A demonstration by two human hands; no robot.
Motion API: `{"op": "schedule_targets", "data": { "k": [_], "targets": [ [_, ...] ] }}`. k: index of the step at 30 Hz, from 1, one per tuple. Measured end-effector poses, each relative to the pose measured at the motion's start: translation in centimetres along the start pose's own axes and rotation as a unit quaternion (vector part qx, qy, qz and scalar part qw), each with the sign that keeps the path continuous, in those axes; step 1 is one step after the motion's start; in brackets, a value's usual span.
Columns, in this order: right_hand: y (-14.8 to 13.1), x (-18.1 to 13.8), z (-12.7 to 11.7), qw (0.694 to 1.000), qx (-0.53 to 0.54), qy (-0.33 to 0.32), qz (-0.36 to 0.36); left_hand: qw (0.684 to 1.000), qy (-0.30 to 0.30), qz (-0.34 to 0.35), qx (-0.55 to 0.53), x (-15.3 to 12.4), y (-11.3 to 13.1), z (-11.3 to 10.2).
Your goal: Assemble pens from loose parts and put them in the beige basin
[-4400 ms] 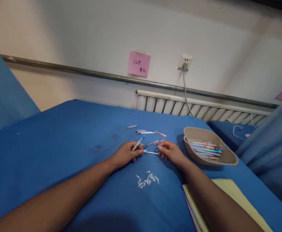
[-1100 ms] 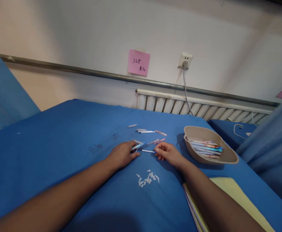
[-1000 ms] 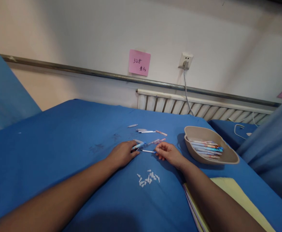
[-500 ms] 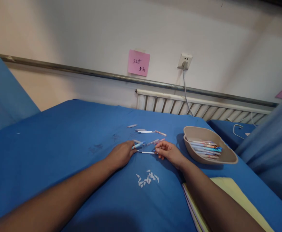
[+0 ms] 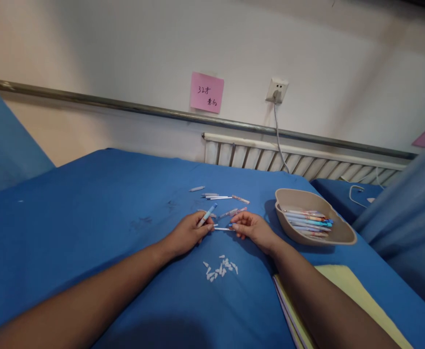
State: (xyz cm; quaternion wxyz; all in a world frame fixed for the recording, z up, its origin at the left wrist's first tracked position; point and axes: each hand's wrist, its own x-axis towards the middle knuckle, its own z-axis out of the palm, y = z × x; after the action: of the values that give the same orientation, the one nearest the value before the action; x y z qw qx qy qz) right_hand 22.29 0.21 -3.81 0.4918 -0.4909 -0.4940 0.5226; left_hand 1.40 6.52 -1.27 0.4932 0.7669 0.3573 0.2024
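My left hand rests on the blue cloth and is closed round a light-blue pen barrel that points up and away. My right hand pinches the right end of a thin white refill. The refill lies level between the two hands, and its left end reaches my left fingertips. A small heap of several white pen tips lies on the cloth just in front of my hands.
Loose pen parts lie beyond my hands. A beige tray with several pens stands at the right. A yellow notebook lies at the near right. Behind the blue-covered table are a wall, a radiator and a socket.
My left hand has lifted the light-blue barrel from lying flat on the cloth to pointing upward. My right hand has kept its hold on the white refill, close to the barrel's lower end.
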Motion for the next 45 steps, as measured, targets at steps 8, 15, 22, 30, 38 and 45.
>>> {"op": "schedule_targets", "data": {
  "k": [8, 15, 22, 30, 38, 45],
  "targets": [
    [0.0, -0.1, 0.5, 1.0, -0.006, -0.025, -0.002, 0.999, -0.012, -0.03, -0.036, 0.0, -0.3, 0.6],
    [0.1, -0.1, 0.7, 1.0, -0.017, -0.026, -0.004, 0.998, -0.011, -0.026, -0.054, -0.1, 0.1, 0.7],
    [0.2, -0.1, 1.1, 0.999, -0.012, -0.032, -0.006, 0.997, -0.011, -0.034, -0.062, -0.2, 0.3, 0.8],
    [0.1, -0.2, 1.4, 0.999, -0.008, -0.033, -0.003, 0.998, 0.0, -0.04, -0.055, -0.3, 0.6, 0.8],
    [0.1, -0.3, 1.2, 1.0, -0.013, -0.018, -0.012, 0.998, 0.002, -0.034, -0.055, -0.2, 0.3, 0.7],
    [0.1, -0.2, 1.2, 1.0, -0.007, -0.018, -0.012, 0.998, -0.003, -0.03, -0.063, 0.0, -0.2, 0.7]
  ]
}}
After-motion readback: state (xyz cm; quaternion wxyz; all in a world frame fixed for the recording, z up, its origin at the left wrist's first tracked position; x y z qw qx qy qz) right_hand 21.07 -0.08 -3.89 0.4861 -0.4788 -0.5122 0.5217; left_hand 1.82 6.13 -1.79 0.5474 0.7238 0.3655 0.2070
